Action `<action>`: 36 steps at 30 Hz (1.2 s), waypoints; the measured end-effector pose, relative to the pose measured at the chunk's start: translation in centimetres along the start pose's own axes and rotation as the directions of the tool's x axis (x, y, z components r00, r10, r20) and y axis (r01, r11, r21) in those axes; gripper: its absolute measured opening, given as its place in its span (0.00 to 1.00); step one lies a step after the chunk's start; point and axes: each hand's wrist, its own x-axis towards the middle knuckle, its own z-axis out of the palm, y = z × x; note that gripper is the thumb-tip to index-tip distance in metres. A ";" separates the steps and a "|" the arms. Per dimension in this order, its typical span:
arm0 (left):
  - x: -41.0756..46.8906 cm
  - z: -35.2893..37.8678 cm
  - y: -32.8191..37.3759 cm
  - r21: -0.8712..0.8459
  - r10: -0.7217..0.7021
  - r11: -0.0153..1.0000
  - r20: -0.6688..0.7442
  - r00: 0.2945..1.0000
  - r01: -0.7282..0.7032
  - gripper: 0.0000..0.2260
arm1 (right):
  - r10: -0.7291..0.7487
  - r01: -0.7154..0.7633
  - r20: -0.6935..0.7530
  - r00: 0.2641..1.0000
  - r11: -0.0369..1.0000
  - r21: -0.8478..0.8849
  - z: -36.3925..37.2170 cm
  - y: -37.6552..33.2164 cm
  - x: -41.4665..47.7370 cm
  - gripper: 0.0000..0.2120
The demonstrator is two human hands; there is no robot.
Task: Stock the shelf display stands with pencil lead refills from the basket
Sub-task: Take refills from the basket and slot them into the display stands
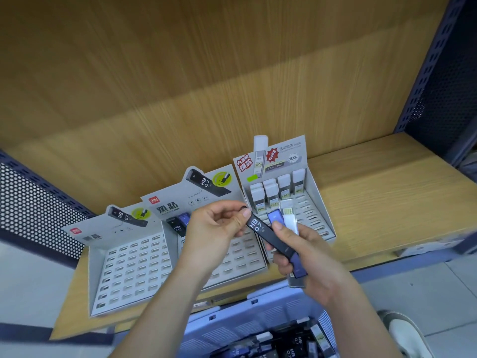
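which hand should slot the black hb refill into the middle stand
Left. The left hand pinches the top end of the black HB refill and sits over the middle stand; the right hand is full, clutching other refills.

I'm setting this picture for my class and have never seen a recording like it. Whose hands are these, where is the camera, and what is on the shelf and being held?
There is no machine here: a person works bare-handed. The single picture comes from a camera worn on their head, looking forward and down. On the wooden shelf stand three cardboard display stands: the left stand, the middle stand and the right stand, which holds white-capped refills. Below the shelf's front edge is a blue basket with more refills inside. The left hand pinches the top end of a black case marked HB 0.7. The right hand holds its lower end together with a blue case and a clear case.
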 end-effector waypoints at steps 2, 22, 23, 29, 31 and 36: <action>0.2 -1.2 0.4 0.037 0.002 0.999 0.005 1.000 -0.002 0.03 | -0.003 0.003 0.007 1.000 0.998 -0.068 0.3 0.2 0.1 0.17; 2.5 -13.8 -2.2 0.717 0.243 0.697 -0.223 0.944 -0.010 0.06 | 0.069 -0.047 -0.131 0.989 0.985 0.164 5.3 4.8 2.6 0.09; 2.7 -13.8 -2.5 0.724 0.244 0.689 -0.209 0.947 -0.018 0.06 | 0.070 -0.046 -0.136 0.988 0.984 0.172 5.5 4.9 2.8 0.10; 2.9 -13.6 -3.9 0.719 0.226 0.694 -0.178 0.958 -0.030 0.07 | 0.044 -0.025 -0.144 0.989 0.991 0.132 5.7 5.5 3.2 0.13; 3.0 -13.6 -4.0 0.734 0.220 0.678 -0.161 0.962 -0.033 0.07 | 0.046 -0.026 -0.147 0.988 0.991 0.135 5.7 5.6 3.3 0.13; 3.4 -13.8 -3.6 0.827 0.206 0.558 -0.065 0.976 -0.062 0.08 | 0.055 -0.035 -0.143 0.988 0.990 0.133 5.7 5.7 3.2 0.11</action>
